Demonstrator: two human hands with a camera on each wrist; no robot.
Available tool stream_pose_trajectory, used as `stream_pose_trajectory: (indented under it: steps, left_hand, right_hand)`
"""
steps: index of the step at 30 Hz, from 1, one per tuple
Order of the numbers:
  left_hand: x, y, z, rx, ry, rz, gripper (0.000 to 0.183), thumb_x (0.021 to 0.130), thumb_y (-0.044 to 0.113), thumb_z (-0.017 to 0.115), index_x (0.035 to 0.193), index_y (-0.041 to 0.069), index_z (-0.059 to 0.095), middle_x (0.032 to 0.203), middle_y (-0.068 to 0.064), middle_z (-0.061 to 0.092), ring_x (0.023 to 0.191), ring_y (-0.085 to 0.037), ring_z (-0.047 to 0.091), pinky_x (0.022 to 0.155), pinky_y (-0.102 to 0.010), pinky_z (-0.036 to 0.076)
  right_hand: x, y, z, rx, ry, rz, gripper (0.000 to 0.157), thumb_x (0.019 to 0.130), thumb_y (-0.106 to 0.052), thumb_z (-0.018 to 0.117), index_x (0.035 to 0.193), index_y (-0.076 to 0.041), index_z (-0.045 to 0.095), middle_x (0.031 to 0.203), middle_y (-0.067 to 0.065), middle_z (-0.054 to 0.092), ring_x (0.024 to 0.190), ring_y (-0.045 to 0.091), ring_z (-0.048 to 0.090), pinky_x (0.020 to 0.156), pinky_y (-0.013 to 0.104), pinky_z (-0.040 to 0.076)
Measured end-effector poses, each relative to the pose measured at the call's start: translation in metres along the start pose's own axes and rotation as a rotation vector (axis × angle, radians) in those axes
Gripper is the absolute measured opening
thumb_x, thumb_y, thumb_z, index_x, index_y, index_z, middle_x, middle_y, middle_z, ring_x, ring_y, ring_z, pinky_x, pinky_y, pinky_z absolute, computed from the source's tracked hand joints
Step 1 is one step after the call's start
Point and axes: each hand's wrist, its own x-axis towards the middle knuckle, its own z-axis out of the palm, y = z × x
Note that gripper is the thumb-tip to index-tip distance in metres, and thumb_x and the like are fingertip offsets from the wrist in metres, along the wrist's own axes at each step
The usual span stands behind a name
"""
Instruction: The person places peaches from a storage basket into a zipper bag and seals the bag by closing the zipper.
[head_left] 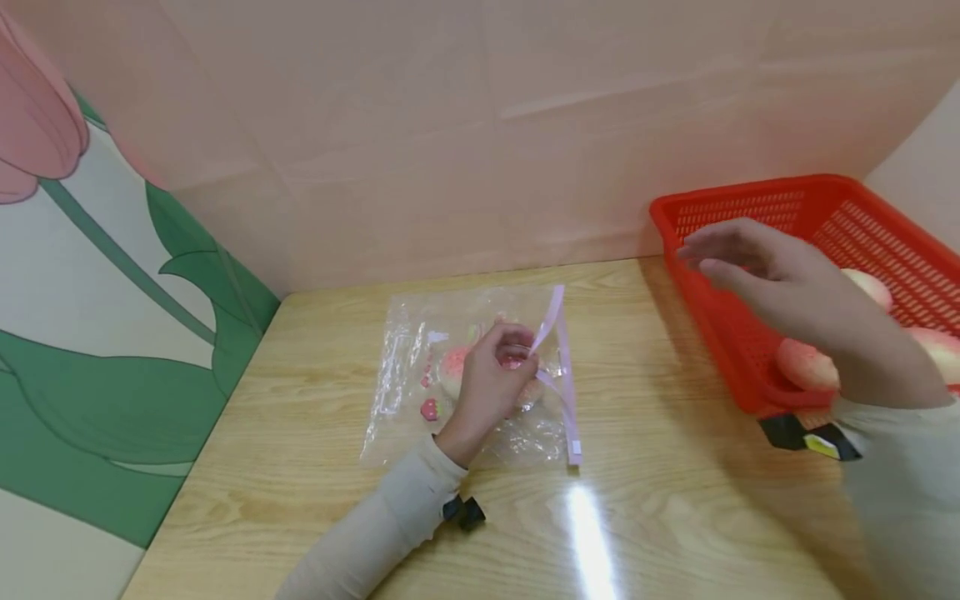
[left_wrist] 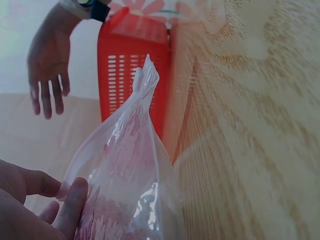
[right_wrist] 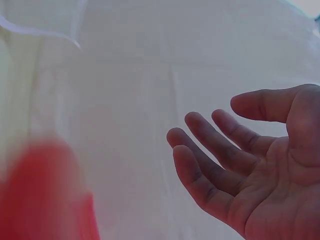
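Observation:
A clear zip bag (head_left: 405, 367) with a lilac strip along its right edge (head_left: 567, 400) lies on the table. Printed strawberries mark its film, and a round pink-and-cream peach (head_left: 452, 367) shows through it, partly covered by the hand. My left hand (head_left: 495, 375) pinches the upper lip of the bag's mouth between thumb and fingers and lifts it; in the left wrist view the mouth (left_wrist: 112, 145) gapes. Over the near-left rim of the red basket (head_left: 705, 321) hovers my right hand (head_left: 787, 283), fingers loosely bent and palm empty (right_wrist: 270, 185).
Several pink-and-cream peaches (head_left: 806, 365) lie in the basket at the right of the wooden table (head_left: 300, 467). A pale pink covering (head_left: 375, 142) rises behind the table. A flower-patterned panel (head_left: 97, 400) stands along the left side.

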Motion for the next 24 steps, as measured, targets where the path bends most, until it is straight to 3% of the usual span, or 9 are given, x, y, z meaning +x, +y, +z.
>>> stream_pose_trajectory:
  steps: [5,8,10,15,16,18,20,24]
  left_hand:
    - [0.0,0.001,-0.002,0.004,0.005,0.008,0.025,0.087,-0.004,0.068,0.111,0.0,0.065,0.108,-0.02,0.069,0.097,-0.031,0.069,0.073,-0.016,0.056]
    - [0.0,0.001,-0.002,-0.013,0.002,0.013,0.025,0.087,-0.005,0.067,0.111,-0.002,0.064,0.108,-0.023,0.069,0.097,-0.032,0.069,0.073,-0.017,0.057]
    - [0.0,0.0,0.0,-0.025,-0.002,0.013,0.025,0.087,-0.006,0.067,0.112,-0.003,0.064,0.108,-0.024,0.068,0.097,-0.033,0.069,0.073,-0.017,0.057]
    - [-0.001,-0.002,0.003,-0.023,0.002,0.005,0.025,0.086,-0.006,0.067,0.111,-0.002,0.064,0.108,-0.022,0.068,0.096,-0.03,0.069,0.072,-0.017,0.057]
    - [-0.001,-0.002,0.003,-0.019,0.005,0.004,0.025,0.086,-0.005,0.067,0.111,-0.001,0.064,0.108,-0.021,0.069,0.096,-0.029,0.069,0.072,-0.016,0.057]
    - [-0.001,-0.001,0.003,-0.012,0.003,0.005,0.025,0.086,-0.005,0.067,0.111,-0.002,0.064,0.108,-0.022,0.068,0.096,-0.029,0.069,0.072,-0.016,0.056]
    - [0.0,0.001,0.003,-0.009,-0.002,0.015,0.025,0.087,-0.006,0.067,0.112,-0.003,0.064,0.108,-0.023,0.068,0.096,-0.03,0.069,0.072,-0.016,0.056]
    - [0.0,0.002,0.003,-0.007,-0.012,0.031,0.025,0.087,-0.006,0.066,0.112,-0.006,0.063,0.107,-0.027,0.067,0.095,-0.032,0.069,0.072,-0.016,0.057]
  right_hand:
    - [-0.002,0.019,-0.021,0.013,0.052,0.175,0.049,0.101,-0.046,0.048,0.146,-0.028,0.042,0.138,-0.001,0.052,0.111,0.011,0.049,0.07,0.008,0.042]
    - [-0.004,0.031,-0.03,-0.027,0.067,0.23,0.057,0.101,-0.05,0.046,0.152,-0.026,0.036,0.147,0.007,0.045,0.117,0.025,0.044,0.08,0.026,0.048]
    - [-0.005,0.041,-0.034,-0.073,0.083,0.227,0.059,0.1,-0.049,0.048,0.152,-0.022,0.037,0.146,0.009,0.045,0.114,0.018,0.045,0.082,0.029,0.045]
    - [-0.009,0.069,-0.042,-0.148,0.038,0.229,0.066,0.1,-0.047,0.051,0.151,-0.008,0.035,0.146,0.024,0.041,0.118,0.033,0.046,0.067,0.018,0.048]
    - [-0.01,0.075,-0.042,-0.159,0.023,0.232,0.067,0.1,-0.046,0.051,0.15,-0.004,0.033,0.145,0.03,0.039,0.118,0.043,0.044,0.065,0.022,0.053]
    - [-0.013,0.086,-0.043,-0.173,0.002,0.231,0.069,0.101,-0.043,0.051,0.148,0.003,0.031,0.141,0.038,0.037,0.115,0.058,0.039,0.066,0.042,0.061]
    - [-0.015,0.099,-0.044,-0.203,0.015,0.24,0.07,0.1,-0.042,0.052,0.145,0.007,0.031,0.139,0.039,0.036,0.113,0.059,0.037,0.073,0.066,0.054]
    - [-0.016,0.122,-0.047,-0.276,0.082,0.244,0.07,0.098,-0.038,0.056,0.141,0.012,0.033,0.133,0.041,0.037,0.108,0.057,0.037,0.08,0.074,0.045]
